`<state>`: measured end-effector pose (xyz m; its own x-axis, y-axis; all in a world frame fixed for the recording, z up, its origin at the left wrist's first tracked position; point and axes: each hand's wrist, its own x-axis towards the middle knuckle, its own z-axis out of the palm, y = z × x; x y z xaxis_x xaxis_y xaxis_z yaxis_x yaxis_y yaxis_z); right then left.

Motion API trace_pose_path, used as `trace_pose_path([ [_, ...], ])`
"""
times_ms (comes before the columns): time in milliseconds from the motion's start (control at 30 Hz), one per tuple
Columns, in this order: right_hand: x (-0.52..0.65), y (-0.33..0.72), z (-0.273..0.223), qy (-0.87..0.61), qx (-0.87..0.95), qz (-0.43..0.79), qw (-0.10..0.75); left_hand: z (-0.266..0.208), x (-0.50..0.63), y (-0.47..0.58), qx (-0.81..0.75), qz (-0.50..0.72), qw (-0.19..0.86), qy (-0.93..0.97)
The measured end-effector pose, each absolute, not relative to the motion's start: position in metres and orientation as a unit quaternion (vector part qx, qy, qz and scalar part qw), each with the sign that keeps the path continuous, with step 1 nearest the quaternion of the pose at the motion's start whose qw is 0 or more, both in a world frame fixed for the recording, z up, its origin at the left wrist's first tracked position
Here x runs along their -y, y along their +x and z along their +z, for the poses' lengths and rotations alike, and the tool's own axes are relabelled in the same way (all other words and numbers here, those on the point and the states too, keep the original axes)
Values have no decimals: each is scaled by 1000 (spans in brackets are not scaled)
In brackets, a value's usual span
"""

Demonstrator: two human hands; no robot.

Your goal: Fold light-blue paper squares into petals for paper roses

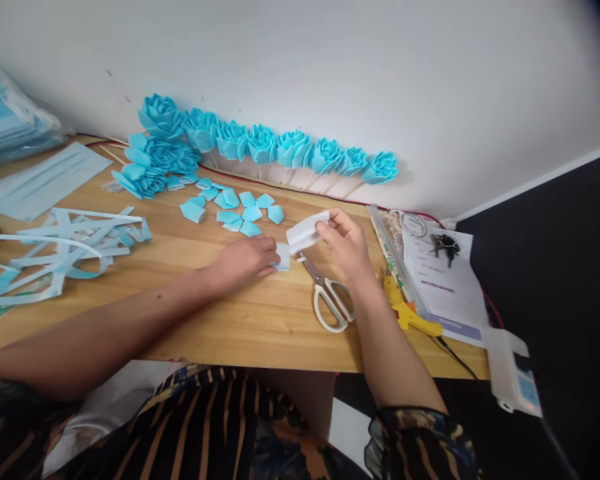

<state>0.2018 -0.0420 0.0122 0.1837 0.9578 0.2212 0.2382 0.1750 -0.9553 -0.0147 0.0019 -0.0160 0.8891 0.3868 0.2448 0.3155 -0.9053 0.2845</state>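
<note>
My right hand pinches a white strip of thin fabric between thumb and fingers, held just above the table. To its left my left hand rests low on the wood, its fingers closed at the edge of a small pale blue fabric piece. White-handled scissors lie below the strip, partly behind my right wrist. Beyond my left hand several folded blue petals are spread on the wooden table.
Several blue fabric roses on sticks lean along the wall, with more piled at the left. Fabric offcuts, a flat face mask and a bag of masks lie left. Right are a yellow glue gun, papers and keys.
</note>
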Motion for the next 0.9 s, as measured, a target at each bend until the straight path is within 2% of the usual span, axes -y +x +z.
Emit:
trace_pose_path([
  [100,41,200,6,-547,570,336,513,-18,-2,-14,-199,196,199,939],
  [233,45,192,3,-525,616,351,472,-15,-5,-15,-240,306,363,847],
  [367,54,182,10,-530,665,341,401,-4,-3,-17,-261,310,488,773],
  [500,59,175,17,-564,695,265,359,-6,-2,-14,-233,285,526,767],
  [667,60,172,14,-560,704,220,378,-20,-4,-10,-255,283,528,759],
  [900,62,170,11,-537,714,205,400,-16,1,-10,-258,256,504,783],
])
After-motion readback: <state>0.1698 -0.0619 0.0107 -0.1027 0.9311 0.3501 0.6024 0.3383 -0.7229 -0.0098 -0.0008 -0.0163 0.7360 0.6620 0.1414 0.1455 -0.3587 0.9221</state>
